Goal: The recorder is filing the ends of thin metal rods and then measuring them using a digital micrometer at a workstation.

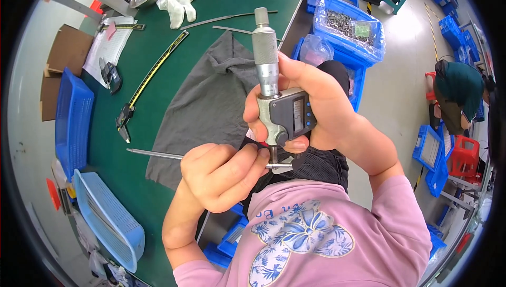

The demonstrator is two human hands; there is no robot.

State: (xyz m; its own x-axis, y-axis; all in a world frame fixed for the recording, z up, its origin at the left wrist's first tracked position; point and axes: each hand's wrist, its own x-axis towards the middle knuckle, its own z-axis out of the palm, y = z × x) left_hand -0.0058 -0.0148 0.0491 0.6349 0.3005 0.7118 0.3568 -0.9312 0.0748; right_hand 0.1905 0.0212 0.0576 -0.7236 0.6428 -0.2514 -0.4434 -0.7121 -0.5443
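A digital micrometer (271, 110) with a small screen and a knurled thimble stands upright in my right hand (316, 94), whose fingers wrap round its frame. Just below, my left hand (224, 173) pinches a thin metal rod (155, 154). One end of the rod sticks out to the left over the table. Its other end lies at the micrometer's jaws, by the spindle; whether both jaw faces touch it I cannot tell. Beneath and beyond my hands a grey cloth (203, 105) is spread on the green table (153, 78).
A digital caliper (126, 110) lies left of the cloth, near a blue basket (74, 123) and a light-blue basket (108, 218). A white glove (176, 5) and metal strips (226, 18) lie farther back. On the right, a blue crate (348, 28) holds metal parts; a person (458, 89) bends beyond.
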